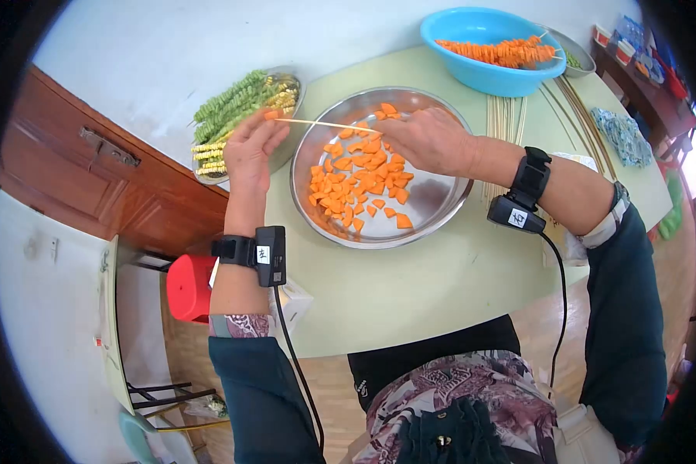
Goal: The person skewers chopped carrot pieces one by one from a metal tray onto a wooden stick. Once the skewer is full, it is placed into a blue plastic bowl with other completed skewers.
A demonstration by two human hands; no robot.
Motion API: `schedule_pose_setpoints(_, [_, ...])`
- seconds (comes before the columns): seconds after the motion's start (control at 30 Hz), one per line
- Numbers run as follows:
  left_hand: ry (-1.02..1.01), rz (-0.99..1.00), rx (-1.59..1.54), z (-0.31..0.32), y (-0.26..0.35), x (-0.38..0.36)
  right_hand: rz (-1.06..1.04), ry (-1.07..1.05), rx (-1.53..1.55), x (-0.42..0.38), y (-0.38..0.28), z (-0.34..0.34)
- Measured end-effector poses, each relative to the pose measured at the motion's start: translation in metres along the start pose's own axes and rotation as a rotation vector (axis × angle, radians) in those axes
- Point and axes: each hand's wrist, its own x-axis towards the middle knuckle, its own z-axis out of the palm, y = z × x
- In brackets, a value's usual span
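A thin wooden skewer [329, 124] spans the space between my two hands, above a round steel basin [441, 220]. My right hand [435, 141] is closed around its right end. At its left end sits a carrot piece [272, 114], pinched in the fingers of my left hand [252, 143]. Many cut carrot pieces [356, 182] lie loose in the basin, mostly toward its left side. Just behind my left hand, a tray [298, 97] holds green and yellow skewered vegetables [236, 108].
A blue basin [479, 80] with skewered carrots [506, 52] stands at the table's back right. Bare skewers [505, 120] lie in front of it, and a patterned cloth [622, 138] rests near the right edge. A red stool [187, 288] stands left of the table [410, 298].
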Motion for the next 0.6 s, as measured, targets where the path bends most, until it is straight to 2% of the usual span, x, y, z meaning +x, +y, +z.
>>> schedule_pose_setpoints(0.17, [-0.032, -0.004, 0.079, 0.011, 0.001, -0.005, 0.015, -0.019, -0.016, 0.0, -0.001, -0.002])
schedule_pose_setpoints(0.6, [0.037, 0.078, 0.12, 0.015, -0.004, -0.005, 0.025, -0.049, -0.075, 0.001, -0.002, -0.002])
